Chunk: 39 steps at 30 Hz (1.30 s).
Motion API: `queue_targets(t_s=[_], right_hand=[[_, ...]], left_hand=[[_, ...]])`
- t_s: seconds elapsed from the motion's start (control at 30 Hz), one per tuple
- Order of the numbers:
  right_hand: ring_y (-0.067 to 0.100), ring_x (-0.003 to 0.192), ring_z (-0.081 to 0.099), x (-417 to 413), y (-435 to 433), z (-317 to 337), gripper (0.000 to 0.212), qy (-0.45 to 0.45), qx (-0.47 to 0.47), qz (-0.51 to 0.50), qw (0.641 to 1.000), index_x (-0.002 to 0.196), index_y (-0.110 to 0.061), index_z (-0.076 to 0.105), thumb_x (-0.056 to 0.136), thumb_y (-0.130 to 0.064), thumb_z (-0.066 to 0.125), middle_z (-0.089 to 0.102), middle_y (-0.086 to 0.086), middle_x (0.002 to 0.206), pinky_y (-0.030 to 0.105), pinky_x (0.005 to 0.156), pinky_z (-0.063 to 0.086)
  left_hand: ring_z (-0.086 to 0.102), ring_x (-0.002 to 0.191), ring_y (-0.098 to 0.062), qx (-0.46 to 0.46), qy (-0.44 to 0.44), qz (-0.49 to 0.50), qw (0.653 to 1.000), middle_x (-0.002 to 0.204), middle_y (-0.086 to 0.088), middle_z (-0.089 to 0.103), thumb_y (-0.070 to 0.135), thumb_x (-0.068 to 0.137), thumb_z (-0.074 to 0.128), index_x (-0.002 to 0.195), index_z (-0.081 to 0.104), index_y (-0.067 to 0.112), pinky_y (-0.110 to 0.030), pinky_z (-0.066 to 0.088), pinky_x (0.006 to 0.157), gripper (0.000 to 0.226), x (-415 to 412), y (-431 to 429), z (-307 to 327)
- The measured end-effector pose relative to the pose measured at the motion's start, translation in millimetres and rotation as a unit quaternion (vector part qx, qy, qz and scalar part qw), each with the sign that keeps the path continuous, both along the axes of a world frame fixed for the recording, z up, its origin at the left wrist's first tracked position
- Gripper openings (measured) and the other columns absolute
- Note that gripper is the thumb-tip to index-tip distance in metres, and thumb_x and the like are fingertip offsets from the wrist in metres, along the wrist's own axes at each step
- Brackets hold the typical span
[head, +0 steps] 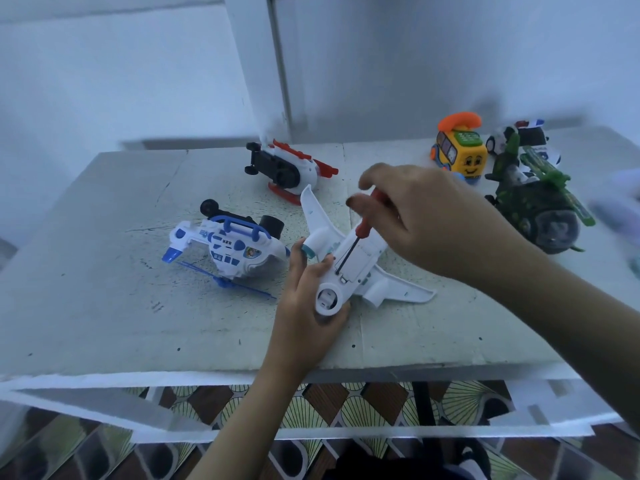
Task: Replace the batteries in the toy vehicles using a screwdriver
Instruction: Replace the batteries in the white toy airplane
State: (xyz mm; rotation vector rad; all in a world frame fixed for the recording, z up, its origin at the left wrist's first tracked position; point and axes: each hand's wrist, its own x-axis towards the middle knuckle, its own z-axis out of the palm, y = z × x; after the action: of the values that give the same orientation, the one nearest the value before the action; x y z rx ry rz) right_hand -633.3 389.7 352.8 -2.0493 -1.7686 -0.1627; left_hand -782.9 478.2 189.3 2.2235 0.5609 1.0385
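A white toy plane (360, 271) lies belly-up near the middle of the table. My left hand (308, 303) grips its nose end, thumb and fingers curled round the body. My right hand (433, 220) holds a red-handled screwdriver (363, 226) from above. The dark shaft slants down and its tip sits on the plane's underside, at the edge of a rectangular cover.
A blue-and-white toy helicopter (228, 247) lies upside down to the left. A red-and-white helicopter (291, 168) lies overturned at the back. At the back right stand a yellow toy bus (459, 154), a green helicopter (540, 202) and a police car (519, 136). The white table (104, 323) ends close in front.
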Motion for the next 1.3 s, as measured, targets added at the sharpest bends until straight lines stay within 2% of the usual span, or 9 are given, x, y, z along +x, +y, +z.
queue_targets(t_s=[0.17, 0.27, 0.6, 0.77, 0.83, 0.9, 1.03, 1.13, 1.3], right_hand=[[0.005, 0.057, 0.057, 10.2, -0.8, 13.1, 0.029, 0.076, -0.083, 0.049, 0.992, 0.124, -0.014, 0.054, 0.096, -0.019, 0.048, 0.062, -0.011, 0.077, 0.017, 0.054, 0.044], [0.009, 0.055, 0.056, 14.8, -1.3, 19.2, 0.016, 0.057, -0.104, 0.070, 0.991, 0.102, -0.014, 0.064, 0.094, -0.024, 0.053, 0.064, -0.011, 0.071, 0.022, 0.051, 0.044], [0.013, 0.047, 0.038, 0.1, -4.0, 20.2, 0.057, -0.077, -0.111, -0.052, 0.989, 0.056, -0.013, 0.041, 0.096, -0.053, 0.029, 0.041, 0.002, 0.051, 0.027, 0.047, 0.024], [0.017, 0.059, 0.051, -5.6, -7.4, 18.0, 0.040, 0.011, -0.098, -0.036, 0.994, 0.087, -0.012, 0.057, 0.095, -0.041, 0.030, 0.055, 0.004, 0.066, 0.031, 0.054, 0.038], [0.017, 0.081, 0.059, -3.0, -3.3, 15.7, 0.027, 0.103, -0.121, 0.020, 0.987, 0.115, -0.016, 0.053, 0.098, -0.028, 0.035, 0.064, 0.003, 0.091, 0.039, 0.072, 0.048], [0.008, 0.087, 0.062, -3.0, 0.0, 12.0, 0.029, 0.186, -0.109, 0.085, 0.973, 0.127, -0.024, 0.049, 0.100, -0.022, 0.040, 0.067, -0.002, 0.099, 0.029, 0.077, 0.049], [-0.002, 0.060, 0.057, -5.3, 6.6, 3.4, 0.022, 0.184, -0.021, 0.145, 0.972, 0.116, -0.020, 0.063, 0.094, -0.018, 0.058, 0.069, -0.004, 0.081, 0.010, 0.061, 0.043], [0.003, 0.058, 0.057, -2.7, 15.9, 2.1, 0.011, 0.146, 0.018, 0.124, 0.981, 0.097, -0.013, 0.067, 0.093, -0.022, 0.061, 0.070, -0.002, 0.071, 0.016, 0.057, 0.044], [0.014, 0.056, 0.062, 4.1, 24.7, 6.5, 0.032, 0.080, -0.010, 0.055, 0.995, 0.087, -0.005, 0.062, 0.095, -0.035, 0.055, 0.070, 0.004, 0.069, 0.030, 0.058, 0.047]], left_hand=[[0.035, 0.139, -0.029, -0.009, 0.002, -0.005, 1.000, 0.153, -0.022, 0.028, 0.035, 0.078, 0.063, 0.125, 0.047, 0.021, -0.003, 0.030, 0.100, 0.051, 0.5, -0.8, 0.9], [0.037, 0.138, -0.034, -0.004, 0.004, -0.001, 1.000, 0.153, -0.022, 0.028, 0.036, 0.079, 0.061, 0.124, 0.047, 0.020, -0.004, 0.030, 0.100, 0.050, 0.8, -0.9, 0.6], [0.038, 0.137, -0.035, -0.004, 0.003, -0.002, 1.000, 0.153, -0.024, 0.028, 0.035, 0.079, 0.061, 0.123, 0.047, 0.018, -0.006, 0.031, 0.103, 0.049, 0.9, -1.1, 0.6], [0.036, 0.138, -0.037, -0.011, 0.007, -0.005, 1.000, 0.153, -0.023, 0.027, 0.035, 0.079, 0.061, 0.123, 0.047, 0.019, -0.008, 0.033, 0.103, 0.050, 0.7, -1.5, 0.5], [0.036, 0.139, -0.037, -0.010, 0.008, -0.007, 1.000, 0.154, -0.022, 0.027, 0.034, 0.079, 0.061, 0.124, 0.047, 0.020, -0.018, 0.039, 0.104, 0.050, 0.6, -1.1, 0.4], [0.035, 0.140, -0.036, -0.010, 0.010, -0.004, 1.000, 0.154, -0.021, 0.027, 0.034, 0.079, 0.062, 0.124, 0.046, 0.021, -0.033, 0.043, 0.103, 0.050, 0.3, -1.3, 1.3], [0.038, 0.137, -0.038, -0.005, 0.013, 0.000, 1.000, 0.153, -0.022, 0.027, 0.023, 0.077, 0.069, 0.122, 0.046, 0.020, -0.037, 0.045, 0.100, 0.051, -0.1, -1.1, 1.8], [0.039, 0.136, -0.038, -0.002, 0.014, -0.006, 1.000, 0.153, -0.022, 0.027, 0.015, 0.074, 0.072, 0.122, 0.046, 0.018, -0.024, 0.042, 0.101, 0.054, 0.3, 0.4, 0.2], [0.039, 0.136, -0.039, -0.002, 0.011, -0.009, 1.000, 0.153, -0.023, 0.027, 0.015, 0.074, 0.072, 0.121, 0.046, 0.017, -0.014, 0.037, 0.101, 0.054, 0.8, 0.1, 0.2]])
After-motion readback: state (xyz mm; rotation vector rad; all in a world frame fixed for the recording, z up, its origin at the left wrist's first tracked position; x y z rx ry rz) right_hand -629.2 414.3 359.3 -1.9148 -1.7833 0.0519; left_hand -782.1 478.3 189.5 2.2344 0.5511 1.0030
